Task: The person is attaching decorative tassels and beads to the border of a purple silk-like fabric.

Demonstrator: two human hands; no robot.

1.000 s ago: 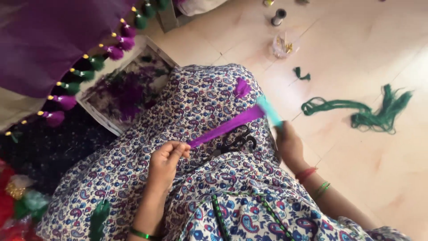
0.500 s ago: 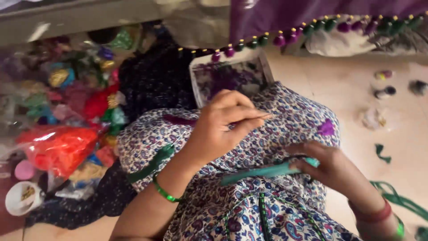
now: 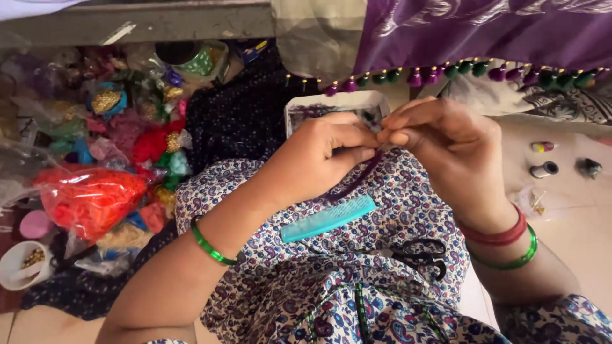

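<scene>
My left hand [image 3: 319,159] and my right hand [image 3: 446,150] meet above my lap, fingertips pinched together on a bunch of dark purple thread [image 3: 357,181] that hangs down between them. A teal comb [image 3: 328,218] lies flat on my patterned dress just below the hands. Black scissors [image 3: 417,253] rest on my lap to the right of the comb. I wear a green bangle on the left wrist, red and green bangles on the right.
A white tray [image 3: 331,102] stands behind the hands. Purple cloth edged with purple and green tassels [image 3: 472,67] hangs at the top right. Bags of coloured craft material [image 3: 95,191] pile up at left. Small thread spools [image 3: 545,169] lie on the floor at right.
The comb has left my right hand and lies on my lap. Both hands rose and came together on the purple thread. The view swung left toward the tray.
</scene>
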